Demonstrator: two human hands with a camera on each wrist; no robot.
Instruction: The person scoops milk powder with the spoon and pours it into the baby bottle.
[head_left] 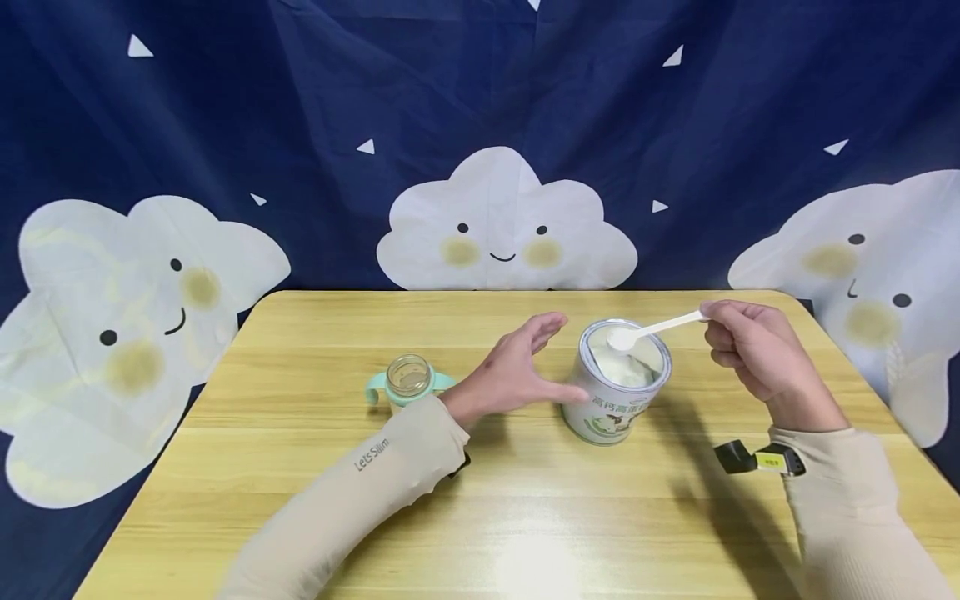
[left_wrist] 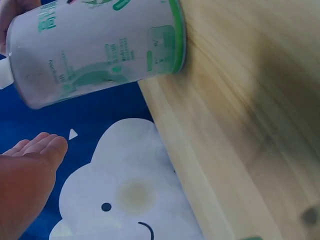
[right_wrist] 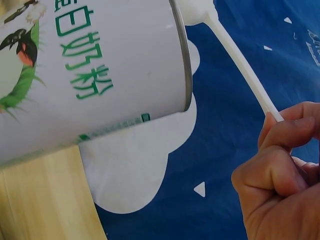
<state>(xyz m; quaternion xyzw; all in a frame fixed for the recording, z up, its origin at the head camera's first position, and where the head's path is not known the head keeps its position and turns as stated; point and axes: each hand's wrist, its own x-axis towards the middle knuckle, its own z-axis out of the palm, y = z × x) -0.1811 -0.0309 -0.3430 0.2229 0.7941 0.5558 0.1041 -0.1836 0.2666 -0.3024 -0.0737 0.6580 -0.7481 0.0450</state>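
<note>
A white milk powder can (head_left: pixel 611 408) stands on the table with its top uncovered and pale powder inside. My right hand (head_left: pixel 757 346) pinches the end of a long-handled white scoop (head_left: pixel 667 323). Heaped with powder, the scoop's bowl is over the can's mouth; the right wrist view shows the scoop (right_wrist: pixel 242 65) by the can's rim. My left hand (head_left: pixel 521 371) is at the can's left side with fingers extended, its thumb over the can's edge in the head view. Whether it touches cannot be told. In the left wrist view its fingers (left_wrist: pixel 47 147) are apart from the can (left_wrist: pixel 100 55).
Left of the can, behind my left forearm, stands an open baby bottle (head_left: pixel 408 379) with mint-green handles, partly hidden by the sleeve. The wooden table (head_left: pixel 300 333) ends at a dark blue curtain (head_left: pixel 330 108) printed with clouds.
</note>
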